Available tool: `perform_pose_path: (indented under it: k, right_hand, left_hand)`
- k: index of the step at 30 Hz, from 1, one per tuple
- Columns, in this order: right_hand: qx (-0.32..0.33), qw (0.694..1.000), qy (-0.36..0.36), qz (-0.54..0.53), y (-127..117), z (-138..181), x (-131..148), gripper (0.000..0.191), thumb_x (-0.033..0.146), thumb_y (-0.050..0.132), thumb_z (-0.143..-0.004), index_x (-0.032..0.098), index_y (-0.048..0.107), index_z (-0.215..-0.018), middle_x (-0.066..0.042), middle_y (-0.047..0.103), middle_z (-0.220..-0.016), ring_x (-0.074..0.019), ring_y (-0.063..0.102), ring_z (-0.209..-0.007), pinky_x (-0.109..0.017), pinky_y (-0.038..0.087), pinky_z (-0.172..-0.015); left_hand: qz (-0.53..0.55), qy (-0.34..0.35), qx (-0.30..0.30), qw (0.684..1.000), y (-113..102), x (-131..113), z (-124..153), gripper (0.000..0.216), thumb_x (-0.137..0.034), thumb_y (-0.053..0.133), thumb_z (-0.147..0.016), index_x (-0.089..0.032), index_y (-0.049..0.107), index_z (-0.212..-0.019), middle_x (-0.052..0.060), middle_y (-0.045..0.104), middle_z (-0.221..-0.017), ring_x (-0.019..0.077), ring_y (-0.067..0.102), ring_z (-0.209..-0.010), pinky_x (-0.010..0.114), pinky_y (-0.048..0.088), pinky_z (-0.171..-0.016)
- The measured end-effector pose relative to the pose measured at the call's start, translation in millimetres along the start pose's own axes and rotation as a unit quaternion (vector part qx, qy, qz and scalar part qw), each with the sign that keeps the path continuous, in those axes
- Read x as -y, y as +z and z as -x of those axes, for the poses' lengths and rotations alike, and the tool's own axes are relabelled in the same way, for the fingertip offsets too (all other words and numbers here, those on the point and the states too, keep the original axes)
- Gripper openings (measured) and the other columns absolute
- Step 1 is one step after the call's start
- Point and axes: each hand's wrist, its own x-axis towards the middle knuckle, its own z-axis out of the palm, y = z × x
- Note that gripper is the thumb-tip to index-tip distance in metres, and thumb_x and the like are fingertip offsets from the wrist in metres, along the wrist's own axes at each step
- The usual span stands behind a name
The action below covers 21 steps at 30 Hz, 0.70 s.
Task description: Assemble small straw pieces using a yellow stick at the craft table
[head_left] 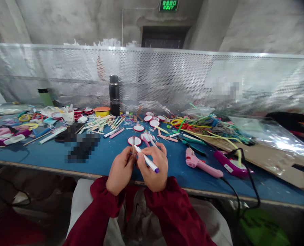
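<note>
My left hand (119,171) is closed around a small brown stick (133,145) that it holds upright over the near edge of the blue table (103,155). My right hand (153,167) grips a white marker with a purple end (146,159), its tip pointed at the stick. Both hands meet at the middle front, in dark red sleeves. Round white discs with red rims (138,128) lie just beyond the hands.
A pink glue gun (200,164) and a purple one (231,165) with black cords lie to the right beside cardboard (269,160). Coloured sticks and wires, a black bottle (114,95), cups and craft scraps crowd the back. A perforated metal screen (167,78) walls the far side.
</note>
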Motion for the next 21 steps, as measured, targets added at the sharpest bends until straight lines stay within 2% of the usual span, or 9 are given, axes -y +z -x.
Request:
perform_pose_path:
  k: [7, 11, 15, 19, 21]
  right_hand:
    - [-0.010, 1.000, -0.001, 0.001, -0.5, 0.1, 0.9, 0.010, 0.020, 0.060, -0.091, 0.025, 0.057, -0.082, 0.003, 0.071, -0.074, -0.0163, 0.069, -0.072, -0.043, 0.042, -0.103]
    - [-0.009, 0.999, 0.029, 0.009, -0.1, 1.5, 3.7, 0.012, 0.021, 0.058, -0.091, 0.025, 0.057, -0.080, 0.003, 0.071, -0.074, -0.0161, 0.069, -0.074, -0.043, 0.041, -0.103]
    - [0.000, 1.000, 0.019, -0.002, 2.6, 3.6, 4.6, 0.011, 0.023, 0.058, -0.091, 0.025, 0.056, -0.080, 0.003, 0.071, -0.074, -0.0156, 0.068, -0.074, -0.042, 0.040, -0.105]
    - [-0.019, 0.999, 0.039, 0.023, 0.9, 4.1, 5.7, 0.012, 0.024, 0.058, -0.093, 0.025, 0.057, -0.081, 0.002, 0.072, -0.075, -0.0157, 0.069, -0.076, -0.040, 0.040, -0.102]
    - [-0.003, 0.999, 0.036, 0.038, -7.1, 0.6, 4.9, 0.010, 0.026, 0.058, -0.096, 0.025, 0.061, -0.086, 0.002, 0.075, -0.080, -0.0155, 0.069, -0.078, -0.039, 0.039, -0.102]
  left_hand:
    - [0.020, -0.006, 0.010, 1.000, -0.2, -1.0, 1.5, 0.017, -0.033, 0.048, -0.099, -0.020, 0.058, -0.094, -0.002, 0.059, -0.078, 0.0132, 0.049, -0.068, 0.024, 0.038, -0.065]
    - [0.025, -0.015, 0.006, 1.000, -1.0, -1.9, 2.5, 0.021, -0.037, 0.049, -0.099, -0.020, 0.058, -0.091, -0.002, 0.058, -0.076, 0.0138, 0.049, -0.069, 0.024, 0.039, -0.065]
    - [0.026, -0.010, -0.004, 1.000, -2.5, -2.8, 1.8, 0.018, -0.037, 0.053, -0.096, -0.020, 0.058, -0.090, 0.000, 0.062, -0.083, 0.0157, 0.054, -0.076, 0.025, 0.044, -0.071]
    - [0.037, -0.030, 0.004, 0.999, -2.7, -3.7, 2.2, 0.021, -0.041, 0.053, -0.097, -0.021, 0.058, -0.094, -0.002, 0.061, -0.076, 0.0143, 0.050, -0.066, 0.025, 0.041, -0.062]
    - [0.044, -0.040, 0.005, 0.998, -2.6, -5.4, 2.6, 0.022, -0.043, 0.051, -0.098, -0.021, 0.056, -0.096, -0.004, 0.058, -0.069, 0.0137, 0.048, -0.060, 0.024, 0.039, -0.058]
